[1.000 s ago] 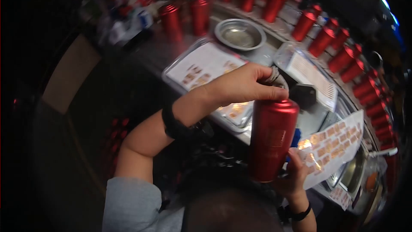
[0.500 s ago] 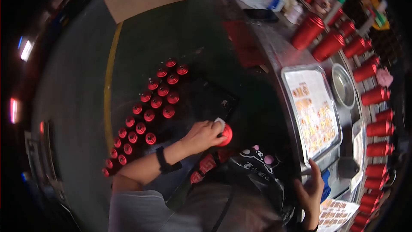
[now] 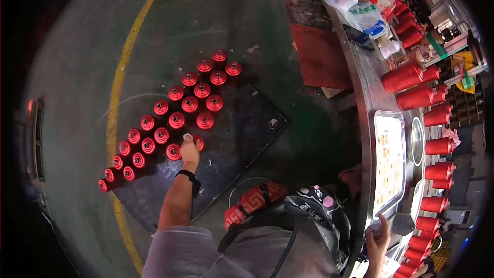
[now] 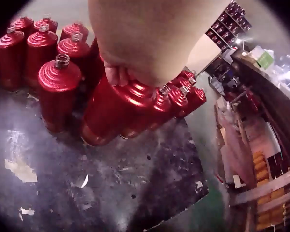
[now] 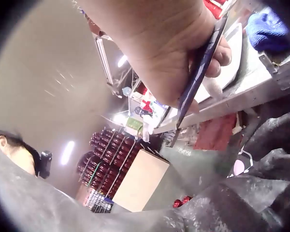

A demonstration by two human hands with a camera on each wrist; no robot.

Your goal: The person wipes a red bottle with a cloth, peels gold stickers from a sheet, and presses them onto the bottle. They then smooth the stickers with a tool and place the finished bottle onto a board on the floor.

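Observation:
My left hand (image 3: 189, 152) grips a glossy red bottle (image 4: 108, 116) by its top, with a bit of white cloth (image 3: 188, 137) at the fingers. The bottle stands at the near edge of a group of red bottles on a black board (image 3: 231, 134) on the floor; my hand hides its neck. Over by the steel table, my right hand (image 3: 378, 242) holds a thin, dark, flat tool with a narrow tip (image 5: 203, 67), which crosses the palm in the right wrist view. A tray (image 3: 377, 175) bearing a sheet of gold labels lies just beyond its fingers.
Red bottles (image 3: 440, 174) line the table's far side, near a metal bowl (image 3: 415, 141). Plastic bags (image 3: 363, 13) crowd the table's far end. A blue cloth (image 5: 268, 31) lies near my right hand. A red panel (image 3: 321, 56) leans below the table.
My left hand has carried the red bottle away from the table and down to the group on the floor. The right hand has let go of the bottle's side and stayed by the table.

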